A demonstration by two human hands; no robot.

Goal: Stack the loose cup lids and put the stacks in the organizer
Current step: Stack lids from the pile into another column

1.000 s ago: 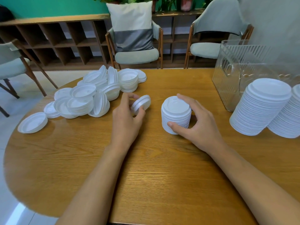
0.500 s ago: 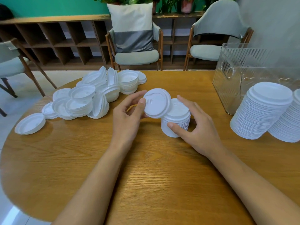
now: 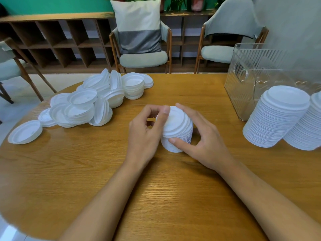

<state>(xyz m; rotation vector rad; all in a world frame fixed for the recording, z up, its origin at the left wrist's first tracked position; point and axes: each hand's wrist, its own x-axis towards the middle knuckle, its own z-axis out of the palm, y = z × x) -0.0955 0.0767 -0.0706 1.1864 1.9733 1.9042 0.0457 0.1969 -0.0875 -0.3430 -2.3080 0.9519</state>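
Both hands work the short stack [image 3: 176, 130] left of the organizer [image 3: 250, 80]: your right hand [image 3: 203, 140] clasps its side to steady it while your left hand [image 3: 147, 131] pinches the top lid [image 3: 175, 119] to seat it squarely.

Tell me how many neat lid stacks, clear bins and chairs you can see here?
Upright lid stacks: 3, two tall, one small between the hands
Clear bins: 1
Chairs: 3
Total: 7

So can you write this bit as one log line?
step: seating lid | left hand: on top lid | right hand: steadying small stack
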